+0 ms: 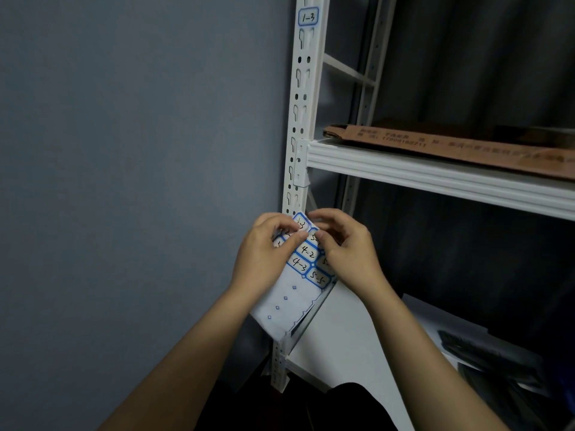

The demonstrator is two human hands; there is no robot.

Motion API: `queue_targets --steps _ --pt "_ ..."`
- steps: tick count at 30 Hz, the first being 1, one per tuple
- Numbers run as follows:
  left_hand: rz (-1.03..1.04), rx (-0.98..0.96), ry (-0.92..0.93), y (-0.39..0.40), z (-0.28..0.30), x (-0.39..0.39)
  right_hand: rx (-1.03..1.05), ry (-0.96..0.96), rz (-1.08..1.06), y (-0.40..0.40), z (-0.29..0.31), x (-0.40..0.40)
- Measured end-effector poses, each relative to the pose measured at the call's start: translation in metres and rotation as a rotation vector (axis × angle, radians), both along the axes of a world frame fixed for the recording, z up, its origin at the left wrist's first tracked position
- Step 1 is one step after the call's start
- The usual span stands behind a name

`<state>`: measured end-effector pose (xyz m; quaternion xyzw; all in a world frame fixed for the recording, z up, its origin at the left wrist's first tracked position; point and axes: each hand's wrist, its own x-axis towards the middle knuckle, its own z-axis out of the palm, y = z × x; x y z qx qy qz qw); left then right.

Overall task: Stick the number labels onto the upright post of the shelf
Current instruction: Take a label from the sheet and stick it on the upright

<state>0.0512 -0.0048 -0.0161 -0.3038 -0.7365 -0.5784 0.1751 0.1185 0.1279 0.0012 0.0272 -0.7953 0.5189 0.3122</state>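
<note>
— Hands? 
— Left hand (267, 247) and right hand (348, 244) both pinch the label sheet (298, 293), fingers curled at its top edge.
— Location? 
— In front of the white upright post (300, 119); label "1-3" (308, 16) is stuck high on it.

The left hand (264, 248) and right hand (345, 241) cover several labels on the label sheet (295, 293). At 3 o'clock, the cardboard (451, 147) print blurs, cut by the edge.
</note>
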Motion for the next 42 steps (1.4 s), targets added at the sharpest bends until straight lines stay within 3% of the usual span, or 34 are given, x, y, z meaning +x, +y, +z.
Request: queue_targets --steps 4,9,13,16,20,24,30,38,42 --pt "-0.009 0.019 -0.156 -0.002 0.004 -0.001 -0.082 -0.022 0.02 0.004 0.005 0.001" --pt "-0.064 0.058 -0.28 -0.004 0.008 0.0 -0.043 -0.057 -0.038 0.008 0.004 0.001" --pt "-0.03 0.113 -0.251 0.001 0.009 0.002 0.318 0.1 -0.356 0.007 -0.005 -0.001" --pt "-0.054 0.171 -0.276 0.005 0.008 0.003 0.473 0.261 -0.398 -0.002 -0.011 -0.002" --pt "-0.145 0.295 -0.369 0.009 0.012 0.009 0.415 0.191 -0.332 -0.008 -0.016 -0.005" --pt "-0.281 0.294 -0.448 0.004 0.011 0.013 0.343 0.196 -0.353 -0.009 -0.017 -0.007" --pt "-0.239 0.299 -0.362 0.003 0.011 0.013 0.34 0.311 -0.329 -0.01 -0.014 -0.006" --pt "-0.241 0.248 -0.307 0.007 0.01 0.011 0.386 0.257 -0.331 -0.005 -0.007 -0.006" --pt "-0.253 0.243 -0.321 0.007 0.011 0.011 0.509 0.226 -0.334 -0.001 -0.007 -0.004"
